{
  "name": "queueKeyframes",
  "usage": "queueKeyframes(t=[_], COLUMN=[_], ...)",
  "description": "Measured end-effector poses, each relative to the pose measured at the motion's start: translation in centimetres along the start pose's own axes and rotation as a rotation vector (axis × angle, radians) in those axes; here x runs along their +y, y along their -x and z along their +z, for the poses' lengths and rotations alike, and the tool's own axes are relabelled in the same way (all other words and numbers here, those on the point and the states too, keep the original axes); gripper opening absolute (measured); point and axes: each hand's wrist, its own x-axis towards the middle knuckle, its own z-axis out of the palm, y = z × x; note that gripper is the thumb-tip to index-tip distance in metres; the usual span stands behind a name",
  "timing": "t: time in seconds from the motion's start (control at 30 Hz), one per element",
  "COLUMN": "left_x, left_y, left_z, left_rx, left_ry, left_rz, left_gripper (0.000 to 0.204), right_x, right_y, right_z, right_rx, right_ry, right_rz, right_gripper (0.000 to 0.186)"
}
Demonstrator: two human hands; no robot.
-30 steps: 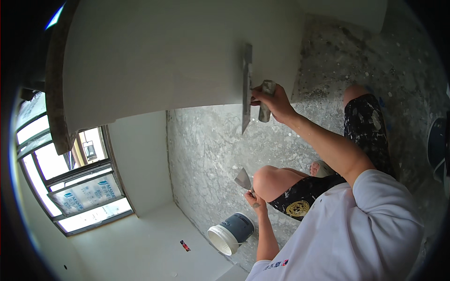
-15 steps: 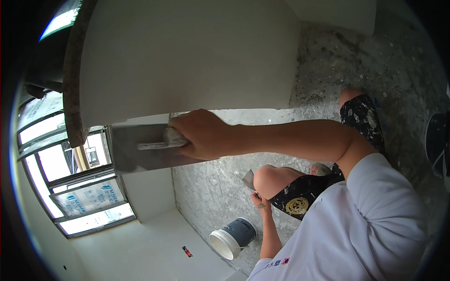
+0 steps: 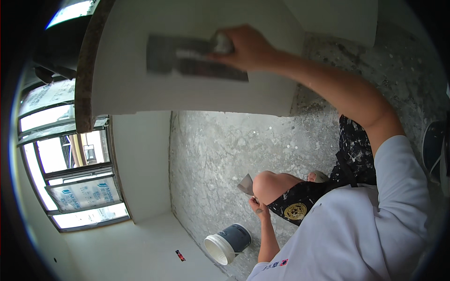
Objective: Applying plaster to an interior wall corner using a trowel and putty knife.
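Note:
My right hand (image 3: pixel 248 47), closed round a grip, holds a wide rectangular plastering trowel (image 3: pixel 162 55). The trowel is blurred by motion, its blade over the face of a pale, smooth wall section (image 3: pixel 206 96); whether the blade touches all along cannot be told. Low beside my bent knee, my left hand (image 3: pixel 259 207) grips a putty knife (image 3: pixel 245 184) with a flat metal blade. Its handle is mostly hidden in my fingers.
On the stained grey floor (image 3: pixel 206 154), a dark bucket with a white rim (image 3: pixel 218 247) lies towards the lower middle. Another dark bucket (image 3: pixel 433 145) shows at the right edge. Windows (image 3: pixel 84 187) fill the left side, and a brown edge strip (image 3: pixel 89 79) borders the wall section.
My right hand has carried the trowel upward and a little right, from the wall section's lower edge onto its face. My left hand has stayed by the knee with the putty knife.

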Motion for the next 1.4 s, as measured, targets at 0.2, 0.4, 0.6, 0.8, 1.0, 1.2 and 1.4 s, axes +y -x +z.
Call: queueKeyframes(t=[0.2, 0.4, 0.6, 0.8, 1.0, 1.2, 1.4], left_x=[2.7, 4.3, 6.7, 14.3, 24.5, 26.8, 31.6], left_y=[0.3, 0.2, -1.8, -4.3, -4.0, -4.8, -4.2], left_z=[1.8, 0.6, 0.3, -0.8, 4.4, 12.9, 13.6], left_rx=[-0.029, 0.053, -0.015, -0.187, -0.682, -1.192, -1.291], left_ry=[0.106, 0.213, 0.433, 0.57, 0.573, 0.624, 0.71], left_rz=[-0.152, -0.142, -0.192, -0.229, -0.181, -0.17, -0.06], left_gripper=[0.03, 0.025, 0.021, 0.024, 0.028, 0.026, 0.029], right_x=[5.4, 0.7, 3.9, 3.2, 0.5, 3.6, 0.7], right_y=[-7.3, 3.2, 18.3, 18.9, 12.6, 14.2, 14.4], right_z=[-3.1, 3.5, 7.8, 2.2, -6.8, -7.1, -10.0], right_rx=[0.002, -0.227, -0.405, -0.399, -0.136, -0.243, -0.953], right_ry=[-0.169, 0.074, 0.053, -0.149, -0.834, -0.95, -0.518], right_rz=[0.093, -0.15, -0.268, -0.008, 0.447, 0.341, 0.383], right_gripper=[0.033, 0.032, 0.022, 0.026, 0.024, 0.034, 0.033])
